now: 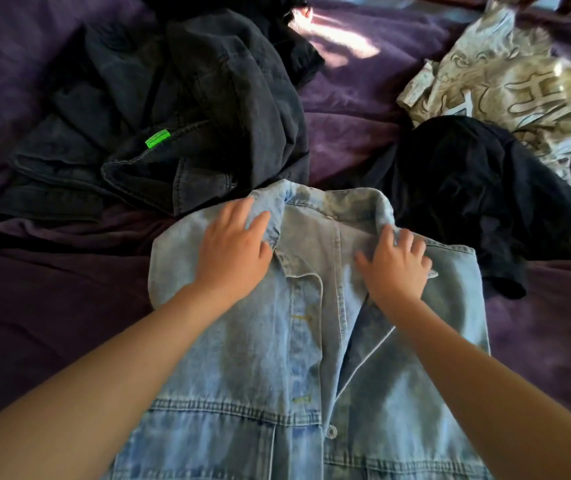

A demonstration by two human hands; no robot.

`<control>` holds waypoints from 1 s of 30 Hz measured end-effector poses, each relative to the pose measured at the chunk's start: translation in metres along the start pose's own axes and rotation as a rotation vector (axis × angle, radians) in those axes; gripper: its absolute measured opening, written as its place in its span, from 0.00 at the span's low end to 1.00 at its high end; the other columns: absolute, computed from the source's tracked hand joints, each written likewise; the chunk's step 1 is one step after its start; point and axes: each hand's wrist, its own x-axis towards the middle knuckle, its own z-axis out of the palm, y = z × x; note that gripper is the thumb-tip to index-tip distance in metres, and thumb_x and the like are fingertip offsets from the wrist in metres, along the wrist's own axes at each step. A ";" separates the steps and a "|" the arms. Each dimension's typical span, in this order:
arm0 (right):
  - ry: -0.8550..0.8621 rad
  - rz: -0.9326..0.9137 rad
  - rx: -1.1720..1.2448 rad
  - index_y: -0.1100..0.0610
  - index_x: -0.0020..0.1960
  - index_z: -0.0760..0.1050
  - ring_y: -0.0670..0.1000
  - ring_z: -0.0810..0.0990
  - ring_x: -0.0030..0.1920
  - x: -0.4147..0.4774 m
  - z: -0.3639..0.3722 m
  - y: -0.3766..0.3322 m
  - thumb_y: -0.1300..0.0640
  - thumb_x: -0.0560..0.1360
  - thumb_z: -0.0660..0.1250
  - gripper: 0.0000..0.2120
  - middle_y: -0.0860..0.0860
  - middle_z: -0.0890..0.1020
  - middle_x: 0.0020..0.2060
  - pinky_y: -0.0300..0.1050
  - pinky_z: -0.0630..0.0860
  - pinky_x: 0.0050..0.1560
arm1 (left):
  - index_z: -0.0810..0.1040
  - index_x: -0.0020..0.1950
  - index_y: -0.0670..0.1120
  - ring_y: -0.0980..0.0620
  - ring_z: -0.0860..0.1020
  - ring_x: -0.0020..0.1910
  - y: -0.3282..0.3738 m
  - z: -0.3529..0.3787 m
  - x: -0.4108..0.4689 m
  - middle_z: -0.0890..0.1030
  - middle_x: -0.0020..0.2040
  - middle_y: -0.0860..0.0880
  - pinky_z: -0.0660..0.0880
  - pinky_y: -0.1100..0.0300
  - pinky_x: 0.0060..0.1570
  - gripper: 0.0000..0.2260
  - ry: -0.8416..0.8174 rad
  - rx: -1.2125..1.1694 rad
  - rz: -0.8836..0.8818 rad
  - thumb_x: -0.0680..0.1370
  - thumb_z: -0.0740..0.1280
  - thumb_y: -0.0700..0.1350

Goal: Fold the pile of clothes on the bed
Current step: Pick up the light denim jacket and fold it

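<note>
I see the light blue washed denim jacket lying front up on the purple bedspread, near and centre, with its collar at the far end and its front panels partly open. My left hand lies flat on the left side of the collar, its fingers straight and spread apart, pressing the cloth down. My right hand rests on the right collar point, its fingers spread and slightly bent, the tips on the denim and the thumb stretched out toward the middle; it grips nothing that I can make out. Just beyond the collar on the far left sits a crumpled heap of dark grey denim clothing, which touches or overlaps the jacket's far left corner and carries a small bright green label. On the right, a rumpled black garment lies against the jacket's right shoulder. Beyond it, far right, a beige shirt with a printed pattern lies crumpled, partly under the black one. More black cloth lies at the far edge behind the grey heap, beside a bright patch of sunlight on the bedspread.
</note>
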 end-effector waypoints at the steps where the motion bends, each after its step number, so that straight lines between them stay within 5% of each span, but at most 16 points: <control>1: -0.051 0.015 -0.046 0.60 0.72 0.56 0.60 0.64 0.67 0.003 0.004 0.007 0.51 0.78 0.60 0.27 0.58 0.67 0.67 0.55 0.64 0.61 | 0.79 0.56 0.37 0.34 0.76 0.57 0.007 0.006 0.001 0.75 0.61 0.34 0.75 0.42 0.46 0.20 -0.064 0.012 0.012 0.68 0.62 0.45; 4: -0.064 -0.007 -0.047 0.61 0.73 0.53 0.60 0.71 0.63 0.008 0.008 0.019 0.62 0.79 0.54 0.24 0.58 0.73 0.64 0.51 0.68 0.56 | 0.61 0.73 0.42 0.38 0.56 0.74 0.019 0.028 -0.001 0.56 0.75 0.37 0.59 0.43 0.68 0.26 -0.275 0.161 -0.048 0.79 0.56 0.53; 6: -0.030 -0.050 -0.031 0.61 0.71 0.56 0.59 0.72 0.61 0.005 0.007 0.019 0.65 0.77 0.54 0.23 0.58 0.74 0.62 0.50 0.69 0.53 | 0.47 0.77 0.47 0.43 0.43 0.76 0.019 0.034 -0.004 0.43 0.77 0.42 0.45 0.47 0.72 0.30 -0.452 0.248 -0.088 0.80 0.52 0.58; 12: -0.320 -0.129 -0.091 0.61 0.76 0.39 0.56 0.41 0.76 -0.009 0.035 0.025 0.46 0.81 0.49 0.32 0.56 0.43 0.76 0.54 0.44 0.74 | 0.42 0.77 0.51 0.42 0.39 0.75 0.031 0.031 -0.012 0.39 0.77 0.42 0.42 0.47 0.72 0.30 -0.489 0.311 -0.114 0.80 0.49 0.60; 16: -0.076 -0.190 -0.017 0.61 0.76 0.46 0.56 0.43 0.76 -0.026 0.021 0.030 0.45 0.80 0.48 0.31 0.58 0.47 0.76 0.55 0.42 0.73 | 0.53 0.77 0.47 0.36 0.50 0.75 0.040 0.030 -0.042 0.51 0.76 0.36 0.54 0.39 0.69 0.29 -0.312 0.293 -0.018 0.79 0.54 0.58; 18: 0.041 -0.236 0.040 0.63 0.73 0.61 0.61 0.57 0.74 -0.050 0.024 0.043 0.45 0.78 0.48 0.30 0.62 0.61 0.73 0.62 0.55 0.70 | 0.64 0.72 0.44 0.33 0.61 0.70 0.044 0.034 -0.072 0.64 0.71 0.33 0.65 0.35 0.61 0.29 -0.146 0.234 0.024 0.75 0.55 0.58; 21: 0.083 -0.240 0.006 0.60 0.63 0.75 0.64 0.69 0.67 -0.094 0.040 0.083 0.46 0.74 0.52 0.27 0.64 0.73 0.64 0.69 0.67 0.58 | 0.64 0.69 0.44 0.35 0.61 0.68 0.061 0.041 -0.142 0.66 0.70 0.33 0.65 0.36 0.61 0.28 -0.043 0.158 0.035 0.73 0.55 0.57; 26: 0.090 -0.025 0.137 0.54 0.69 0.67 0.63 0.61 0.70 -0.183 0.066 0.159 0.42 0.76 0.51 0.27 0.65 0.68 0.68 0.69 0.64 0.61 | 0.65 0.69 0.45 0.40 0.50 0.75 0.109 0.063 -0.276 0.52 0.76 0.40 0.55 0.42 0.66 0.26 -0.121 0.113 0.124 0.75 0.55 0.56; 30: -0.138 0.291 0.237 0.52 0.75 0.57 0.63 0.53 0.74 -0.244 0.077 0.204 0.48 0.78 0.60 0.28 0.62 0.56 0.74 0.61 0.55 0.69 | 0.64 0.70 0.47 0.43 0.45 0.76 0.134 0.078 -0.350 0.44 0.77 0.44 0.49 0.44 0.70 0.32 -0.296 0.086 0.051 0.67 0.58 0.56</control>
